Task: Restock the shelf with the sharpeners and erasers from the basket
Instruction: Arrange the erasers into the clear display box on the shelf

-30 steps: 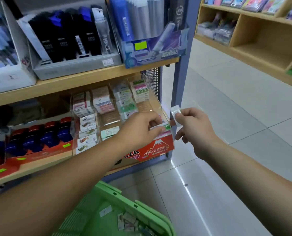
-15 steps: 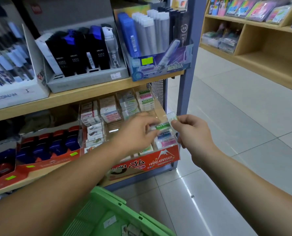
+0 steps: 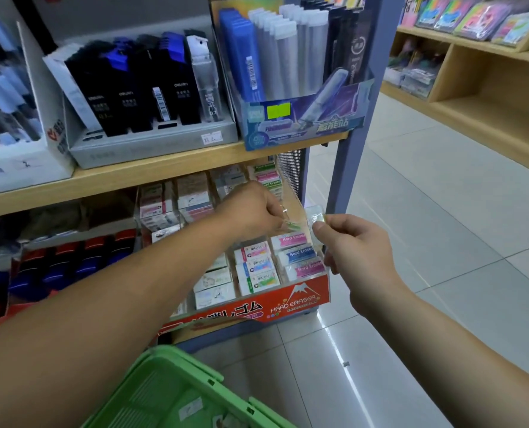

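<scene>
**Inspector:** Progress on the restock?

**Operator:** Partway, I judge. The eraser display (image 3: 306, 299) under the wooden shelf (image 3: 133, 174) holds stacks in most compartments, but its upper right compartment looks low. My left hand (image 3: 257, 208) pinches a green-banded eraser (image 3: 292, 225) over that compartment, fingers curled. My right hand (image 3: 352, 245) pinches a clear-wrapped eraser (image 3: 315, 215) just beside the display's right edge.

**Inspector:** And the basket?

**Operator:** The green basket (image 3: 176, 375) shows below my arms. Small packets lie in its bottom, too blurred to name, so I judge stock remains to shelve
</scene>
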